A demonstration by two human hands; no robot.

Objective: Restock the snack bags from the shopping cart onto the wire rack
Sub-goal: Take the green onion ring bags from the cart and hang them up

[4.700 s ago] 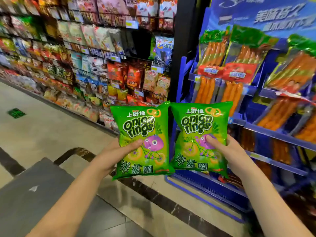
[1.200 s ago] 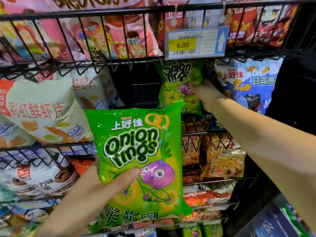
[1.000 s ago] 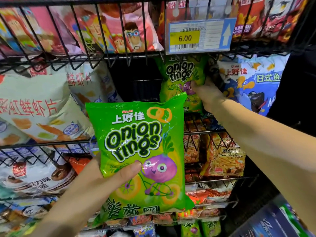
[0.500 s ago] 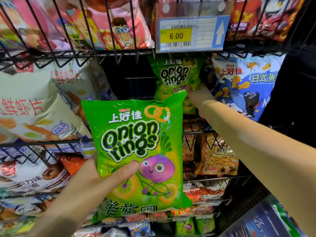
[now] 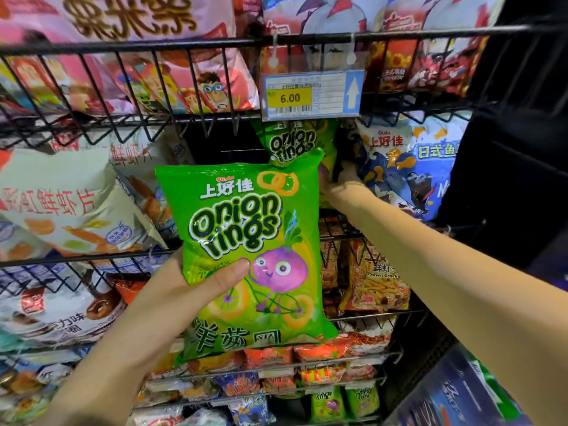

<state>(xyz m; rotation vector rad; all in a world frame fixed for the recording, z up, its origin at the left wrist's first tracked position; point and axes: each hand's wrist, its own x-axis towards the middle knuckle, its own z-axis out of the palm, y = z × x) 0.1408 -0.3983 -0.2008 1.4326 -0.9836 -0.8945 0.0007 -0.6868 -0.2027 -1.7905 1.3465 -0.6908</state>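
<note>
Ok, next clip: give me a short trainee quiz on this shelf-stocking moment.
1. True or false: the left hand grips a green onion rings bag, thumb on its front.
2. The right hand is at a second onion rings bag on which shelf? A: directly under the price tag. B: the lowest shelf. C: the top shelf.
3. Fill in: the price tag reads ___.
Key: 1 true; 2 A; 3 6.00.
</note>
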